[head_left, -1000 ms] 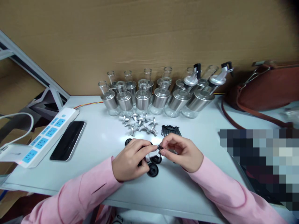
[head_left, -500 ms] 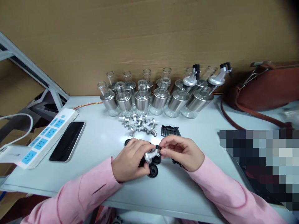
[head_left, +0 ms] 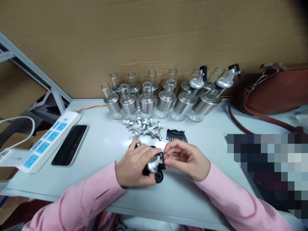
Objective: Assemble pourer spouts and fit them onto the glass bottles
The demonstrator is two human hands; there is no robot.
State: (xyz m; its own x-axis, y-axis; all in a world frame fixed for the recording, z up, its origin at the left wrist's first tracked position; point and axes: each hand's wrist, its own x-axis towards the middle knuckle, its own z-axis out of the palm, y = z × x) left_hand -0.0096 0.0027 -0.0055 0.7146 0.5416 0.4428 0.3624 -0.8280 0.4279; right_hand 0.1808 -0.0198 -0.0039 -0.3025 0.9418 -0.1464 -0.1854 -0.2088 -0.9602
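A silver bottle pourer [head_left: 152,165] is gripped in my left hand [head_left: 138,165], its spout pointing right. On the spout end sits a black flip cap [head_left: 162,163]; the thumb and fingers of my right hand [head_left: 189,158] pinch at its edge. Black round stopper parts [head_left: 159,176] lie on the table beneath my left hand, which partly covers them. Beyond my hands is a pile of silver pourer spouts [head_left: 144,126]. To its right, black levers [head_left: 176,135] lie side by side.
Two rows of glass bottles with steel sleeves [head_left: 147,101] stand at the back; two carry pourers. A phone [head_left: 69,145] and a power strip [head_left: 49,141] lie on the left. A brown handbag [head_left: 271,93] sits at the right, above a blurred-out area.
The black cap on the pourer has swung down and now shows larger beside the spout. My right fingertips have shifted slightly with it; my left hand keeps its hold.
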